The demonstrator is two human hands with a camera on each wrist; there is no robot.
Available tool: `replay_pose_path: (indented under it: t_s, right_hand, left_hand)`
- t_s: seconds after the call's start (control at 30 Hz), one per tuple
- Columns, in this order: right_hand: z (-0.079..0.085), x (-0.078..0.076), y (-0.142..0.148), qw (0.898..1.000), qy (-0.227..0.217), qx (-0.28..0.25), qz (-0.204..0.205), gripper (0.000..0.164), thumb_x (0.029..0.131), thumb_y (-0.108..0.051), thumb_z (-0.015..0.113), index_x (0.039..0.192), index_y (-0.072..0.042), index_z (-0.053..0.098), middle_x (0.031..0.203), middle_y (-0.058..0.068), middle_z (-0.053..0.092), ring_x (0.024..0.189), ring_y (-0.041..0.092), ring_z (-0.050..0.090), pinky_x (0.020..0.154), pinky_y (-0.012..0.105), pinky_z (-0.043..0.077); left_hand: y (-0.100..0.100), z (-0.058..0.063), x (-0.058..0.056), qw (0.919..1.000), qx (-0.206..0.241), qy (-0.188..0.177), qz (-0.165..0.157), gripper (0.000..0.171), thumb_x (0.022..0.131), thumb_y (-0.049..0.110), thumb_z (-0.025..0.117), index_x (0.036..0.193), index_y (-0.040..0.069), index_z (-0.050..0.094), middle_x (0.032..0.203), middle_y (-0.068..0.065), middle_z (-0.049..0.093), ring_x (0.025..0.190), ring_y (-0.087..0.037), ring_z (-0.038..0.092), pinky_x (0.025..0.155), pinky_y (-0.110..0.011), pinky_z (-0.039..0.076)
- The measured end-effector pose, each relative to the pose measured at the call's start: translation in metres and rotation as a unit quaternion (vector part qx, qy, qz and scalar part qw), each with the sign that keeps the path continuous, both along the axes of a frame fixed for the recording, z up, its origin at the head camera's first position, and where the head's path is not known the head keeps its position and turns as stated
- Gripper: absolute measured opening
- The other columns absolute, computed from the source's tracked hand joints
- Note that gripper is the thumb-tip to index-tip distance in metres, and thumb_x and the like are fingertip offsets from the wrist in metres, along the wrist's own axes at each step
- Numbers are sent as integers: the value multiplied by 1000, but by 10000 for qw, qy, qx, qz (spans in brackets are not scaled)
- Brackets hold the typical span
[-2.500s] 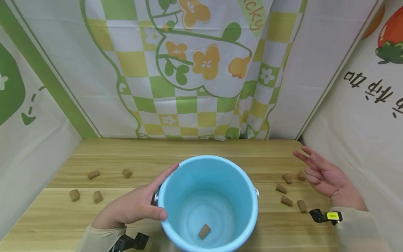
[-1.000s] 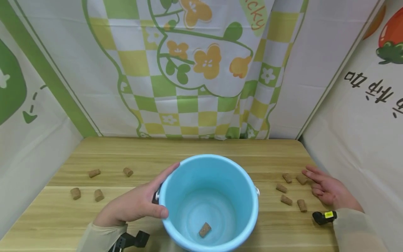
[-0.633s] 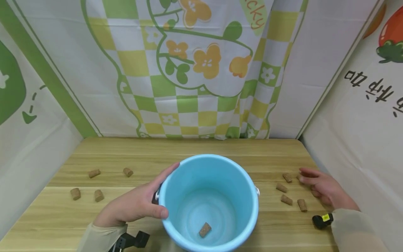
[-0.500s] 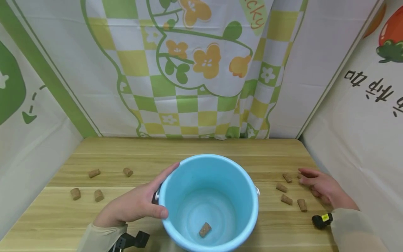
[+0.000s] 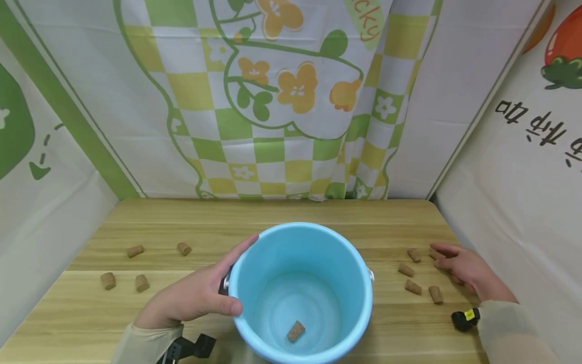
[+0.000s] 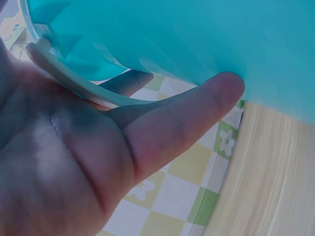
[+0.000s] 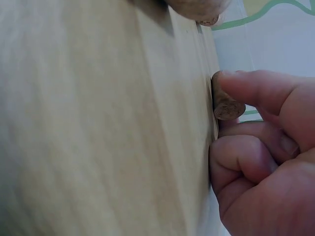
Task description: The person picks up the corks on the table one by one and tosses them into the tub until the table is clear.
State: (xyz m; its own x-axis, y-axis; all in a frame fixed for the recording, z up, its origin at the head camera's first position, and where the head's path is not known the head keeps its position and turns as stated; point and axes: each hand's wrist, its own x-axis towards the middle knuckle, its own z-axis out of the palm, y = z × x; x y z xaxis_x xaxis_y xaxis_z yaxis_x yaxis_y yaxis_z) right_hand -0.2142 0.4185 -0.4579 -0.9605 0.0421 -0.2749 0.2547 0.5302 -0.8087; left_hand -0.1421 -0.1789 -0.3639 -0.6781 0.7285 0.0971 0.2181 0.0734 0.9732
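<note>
cork (image 7: 228,107), ungripped earlier, is now pinched by the right hand (image 5: 471,270).

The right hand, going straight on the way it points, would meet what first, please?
Beyond the pinched cork, the right hand would probably meet the neighbouring cork to its left, though depth is unclear.

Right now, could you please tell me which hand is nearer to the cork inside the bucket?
The left hand: it touches the bucket, to the left of the inner cork; the right hand pinches another cork, far to the right.
</note>
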Motion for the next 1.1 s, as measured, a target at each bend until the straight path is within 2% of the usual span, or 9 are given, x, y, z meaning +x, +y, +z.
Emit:
replay_pose_path:
  t_s: [0.17,0.3,0.43,0.57,0.63,0.7,0.83,0.97,1.1]
  right_hand:
    - [0,-1,0,9998,21,148,-98,52,101,-13,54,151,-5,42,144,26,43,44,6,37,41,29,40]
    - [0,-2,0,9996,-16,214,-184,48,103,-14,51,151,-6,43,141,25,46,44,7,37,41,30,40]
    - [0,-3,0,9998,44,-66,-199,49,104,-12,51,151,-2,42,139,23,47,44,5,35,41,28,39]
    - [-3,-4,4,9975,206,-654,-178,50,102,-7,53,149,5,40,124,8,58,46,2,35,43,23,38]
    - [-4,-4,7,9935,268,-1099,-110,49,102,-5,53,148,7,40,115,-1,59,48,1,34,44,21,37]
    - [-5,-3,11,9863,278,-1624,-34,45,102,-4,53,146,4,45,110,-7,60,49,1,34,44,19,36]
    - [-4,-1,17,9687,159,-2476,-45,37,104,-5,52,140,-10,51,109,-6,60,50,1,34,44,19,35]
    - [-3,2,18,9604,-7,-2782,-172,39,105,-7,51,144,-10,48,111,-4,59,52,1,36,45,18,35]
    - [-3,5,19,9514,-107,-3070,-229,35,105,-6,51,138,-15,54,116,-9,59,53,1,36,45,18,35]
  left_hand:
    - [0,1,0,9988,-155,453,115,105,86,27,80,161,32,8,152,-22,34,122,-42,50,95,-38,47]
    - [-1,2,0,9981,-210,560,155,105,86,28,81,161,33,8,151,-21,36,121,-40,52,95,-36,47]
    - [-2,0,0,9981,-202,553,159,105,85,27,81,161,33,8,150,-21,37,121,-40,52,95,-36,47]
    - [-1,-1,-1,9986,-170,481,134,106,85,27,81,161,33,7,152,-20,34,123,-41,50,96,-38,46]
    - [-1,-1,-2,9986,-188,474,148,106,85,27,81,161,33,8,153,-18,34,123,-40,50,96,-38,46]
    - [-1,-1,-2,9984,-190,519,149,105,85,27,81,161,33,8,153,-18,33,123,-41,50,96,-38,47]
    - [-1,-1,-2,9976,-226,628,162,104,85,27,80,161,33,9,152,-20,35,121,-40,52,95,-37,47]
    - [-1,0,0,9974,-308,623,209,105,85,28,81,161,33,8,152,-18,36,122,-38,52,95,-36,47]
    - [-1,0,0,9984,-280,452,206,105,85,27,81,161,34,8,153,-17,34,124,-39,50,96,-37,46]
